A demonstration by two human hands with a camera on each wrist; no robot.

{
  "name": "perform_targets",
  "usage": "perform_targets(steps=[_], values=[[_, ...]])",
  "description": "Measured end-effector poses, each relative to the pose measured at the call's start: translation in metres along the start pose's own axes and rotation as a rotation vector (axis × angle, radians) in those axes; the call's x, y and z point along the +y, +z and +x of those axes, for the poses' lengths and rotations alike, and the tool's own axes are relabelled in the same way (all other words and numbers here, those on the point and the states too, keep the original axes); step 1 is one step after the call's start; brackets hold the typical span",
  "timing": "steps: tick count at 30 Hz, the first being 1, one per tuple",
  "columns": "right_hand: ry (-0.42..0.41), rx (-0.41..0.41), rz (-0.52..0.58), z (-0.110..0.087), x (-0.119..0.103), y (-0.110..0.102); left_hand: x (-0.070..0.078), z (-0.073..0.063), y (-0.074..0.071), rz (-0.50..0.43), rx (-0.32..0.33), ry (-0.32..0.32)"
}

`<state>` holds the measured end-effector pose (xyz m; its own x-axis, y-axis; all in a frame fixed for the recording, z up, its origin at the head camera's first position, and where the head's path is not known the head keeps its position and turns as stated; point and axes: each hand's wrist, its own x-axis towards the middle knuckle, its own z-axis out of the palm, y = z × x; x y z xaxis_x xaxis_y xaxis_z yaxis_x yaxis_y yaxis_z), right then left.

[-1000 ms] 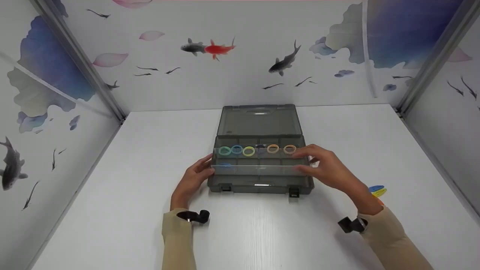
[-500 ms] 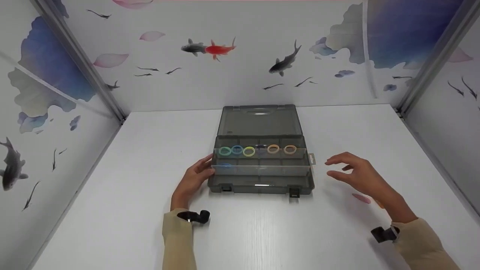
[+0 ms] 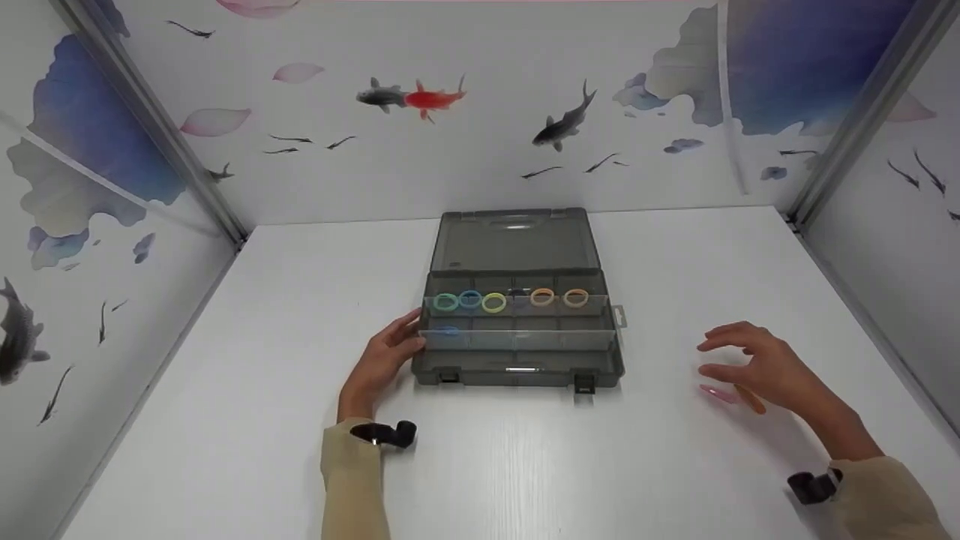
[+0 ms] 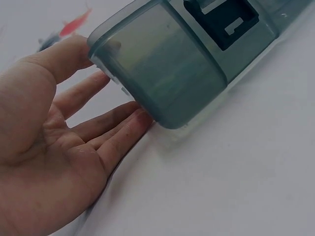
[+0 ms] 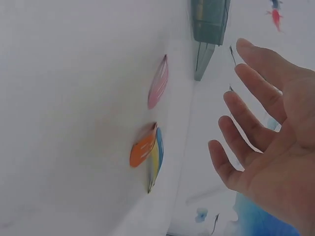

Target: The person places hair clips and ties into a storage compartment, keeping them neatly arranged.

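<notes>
An open grey see-through compartment box (image 3: pixel 517 379) lies on the table, its lid (image 3: pixel 517 240) folded back. My left hand (image 3: pixel 379 367) touches the box's left side; in the left wrist view its fingers stretch out against the wall, thumb at the upper corner. Several coloured rings stand in the back row, among them a green ring (image 3: pixel 445 308) and an orange ring (image 3: pixel 576 306). A blue piece (image 3: pixel 448 331) shows in the middle row. My right hand (image 3: pixel 769 367) is held over the table with nothing in it, near a pink leaf-shaped piece (image 3: pixel 718 394) and an orange leaf-shaped piece (image 3: pixel 750 400).
In the right wrist view a yellow piece (image 5: pixel 154 160) and a blue piece (image 5: pixel 160 142) lie beside the orange one. A carrying handle (image 3: pixel 620 316) sticks out at the box's right. Two latches hang at its front. Printed walls (image 3: pixel 480 172) enclose the table.
My right hand has left the box's right end and moved right and toward me, over the loose pieces. My left hand stays at the box.
</notes>
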<state>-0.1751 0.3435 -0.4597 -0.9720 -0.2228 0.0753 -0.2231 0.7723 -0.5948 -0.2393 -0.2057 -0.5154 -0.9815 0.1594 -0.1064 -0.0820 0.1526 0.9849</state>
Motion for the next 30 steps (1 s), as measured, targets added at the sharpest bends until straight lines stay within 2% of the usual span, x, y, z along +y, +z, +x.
perform_targets(steps=[5, 17, 23, 30], values=[[0.054, -0.076, -0.006, -0.003, 0.011, -0.003, 0.001, 0.000, 0.000, 0.004, 0.001, -0.001], [0.107, -0.200, -0.036, -0.005, 0.027, -0.003, 0.001, -0.001, -0.001, -0.005, -0.002, -0.002], [0.099, -0.191, -0.054, -0.009, 0.027, 0.001, -0.001, -0.003, -0.001, -0.002, 0.000, -0.022], [0.079, -0.156, -0.090, -0.008, 0.026, 0.002, 0.000, -0.002, 0.000, 0.007, 0.004, -0.009]])
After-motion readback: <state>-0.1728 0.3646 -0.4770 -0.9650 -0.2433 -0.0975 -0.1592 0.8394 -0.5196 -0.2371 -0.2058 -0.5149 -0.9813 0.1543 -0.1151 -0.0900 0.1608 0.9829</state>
